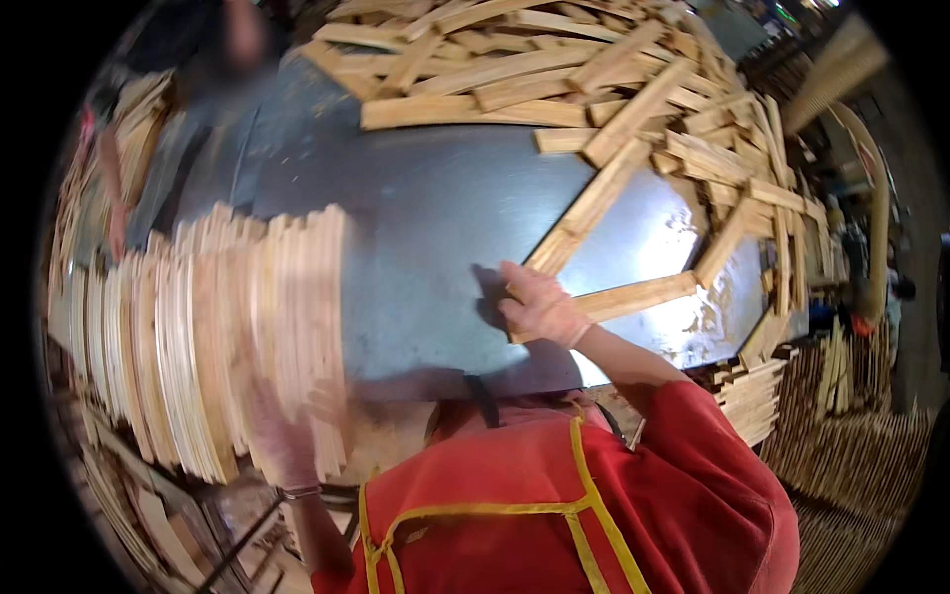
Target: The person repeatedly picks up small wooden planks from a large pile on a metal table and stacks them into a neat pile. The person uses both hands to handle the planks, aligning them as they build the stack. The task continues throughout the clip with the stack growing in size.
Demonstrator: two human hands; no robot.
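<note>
My right hand (pixel 542 305) is closed at the near ends of two wooden slats on the metal tabletop. One wooden slat (pixel 594 210) slants up and away to the right; the lower slat (pixel 643 296) runs rightward from under my palm. How firmly each is gripped is partly hidden by the hand. Smeared by motion, my left hand (pixel 284 433) is at the near right side of a long row of stacked slats (pixel 213 332) standing on edge at the table's left. Its fingers cannot be made out.
A loose heap of slats (pixel 534 74) covers the table's far side and right edge. The metal tabletop (pixel 426 218) has sawdust on its right part. At the left, another person's arm (pixel 112 178) reaches toward the row. Bundled strips (pixel 821 445) stand at the lower right.
</note>
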